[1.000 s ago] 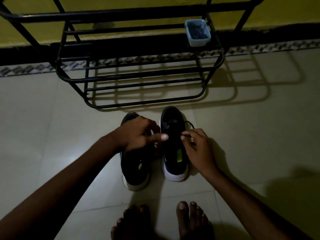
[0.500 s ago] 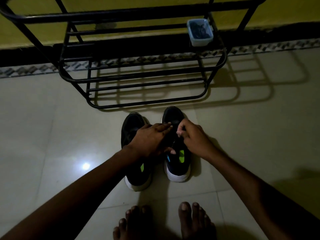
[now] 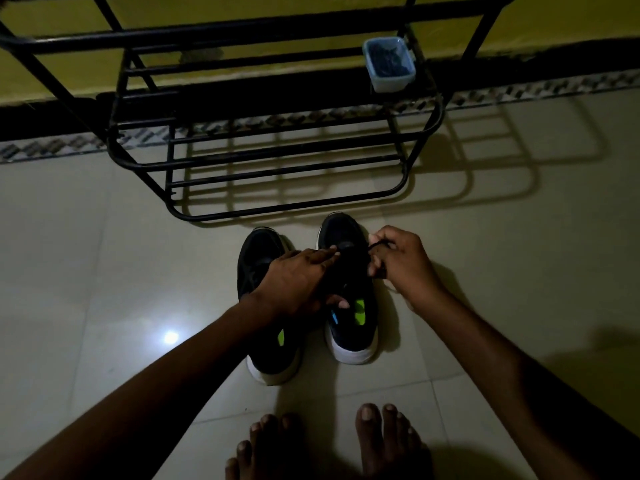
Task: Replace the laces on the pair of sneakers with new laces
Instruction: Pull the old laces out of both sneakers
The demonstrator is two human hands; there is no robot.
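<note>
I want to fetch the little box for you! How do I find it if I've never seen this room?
Find the black metal shoe rack against the yellow wall, just behind the two sneakers. At the right end of one shelf sits a small plastic box. It is the only thing on the rack: pale blue, see-through, with something dark inside.

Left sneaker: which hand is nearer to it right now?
Left. The left hand lies over the left sneaker, fingers on the right sneaker; the right hand pinches a lace at that shoe's far side.
</note>
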